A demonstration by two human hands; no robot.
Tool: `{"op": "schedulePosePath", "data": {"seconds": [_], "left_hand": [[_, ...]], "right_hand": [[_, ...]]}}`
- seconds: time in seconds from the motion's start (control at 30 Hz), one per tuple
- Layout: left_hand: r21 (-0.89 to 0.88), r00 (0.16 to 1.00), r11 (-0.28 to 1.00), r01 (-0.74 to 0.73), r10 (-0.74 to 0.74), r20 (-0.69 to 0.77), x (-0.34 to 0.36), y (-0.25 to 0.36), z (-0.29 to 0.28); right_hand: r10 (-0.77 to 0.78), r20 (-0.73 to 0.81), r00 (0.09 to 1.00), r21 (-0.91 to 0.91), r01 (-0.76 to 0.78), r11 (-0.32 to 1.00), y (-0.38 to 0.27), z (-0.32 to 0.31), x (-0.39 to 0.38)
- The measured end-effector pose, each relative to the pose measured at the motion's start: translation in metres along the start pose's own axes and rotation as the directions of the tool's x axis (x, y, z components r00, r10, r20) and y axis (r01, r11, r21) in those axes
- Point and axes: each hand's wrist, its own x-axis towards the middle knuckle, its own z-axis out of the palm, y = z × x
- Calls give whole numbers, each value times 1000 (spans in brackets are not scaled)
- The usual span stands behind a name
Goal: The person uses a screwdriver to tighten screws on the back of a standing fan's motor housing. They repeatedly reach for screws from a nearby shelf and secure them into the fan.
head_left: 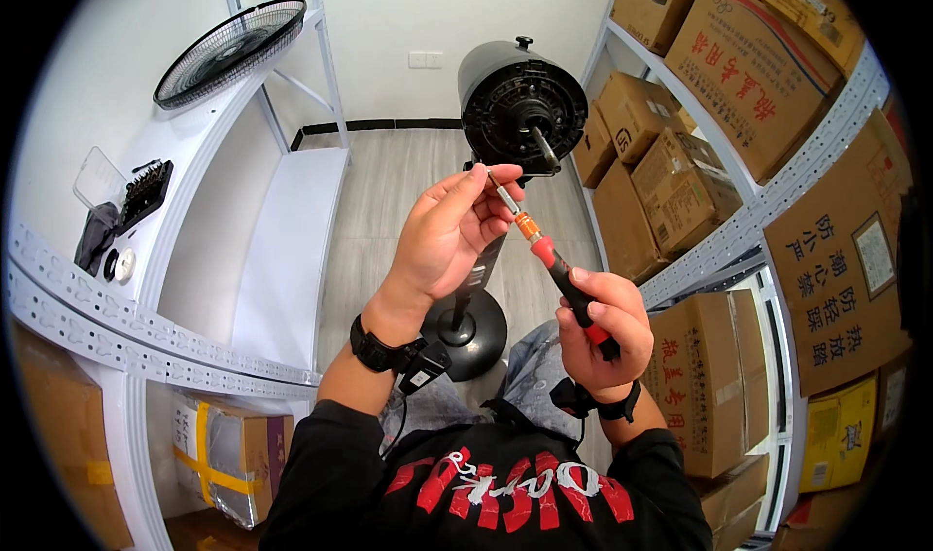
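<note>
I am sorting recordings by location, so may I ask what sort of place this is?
It looks like a small storeroom: white shelves stand on both sides, cardboard boxes are stacked on the right-hand ones, and a round black grille lies on the left.

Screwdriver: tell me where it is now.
In the head view, the red-and-black screwdriver is right of centre, gripped by the right hand, its tip at the left hand, below the fan motor.

White shelving [165, 332] at 9 & 3 o'clk.
Big brown ctn [753, 75] w/ red print at 2; yel. box [838, 434] at 4; yel.-taped box [230, 446] approx. 8; wall skt [425, 60] at 12.
</note>
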Motion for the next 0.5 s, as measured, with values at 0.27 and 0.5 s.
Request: {"op": "schedulePosePath", "data": {"seconds": [0.27,0.5], "left_hand": [[331,994,940,-83,104,-44,0,16,-26],[840,805,371,-396,580,124,41,25,-51]], "right_hand": [[-49,-40,998,-94,46,995,3,-4,21],[-77,-10,997,-139,75,987,0,1,46]]}}
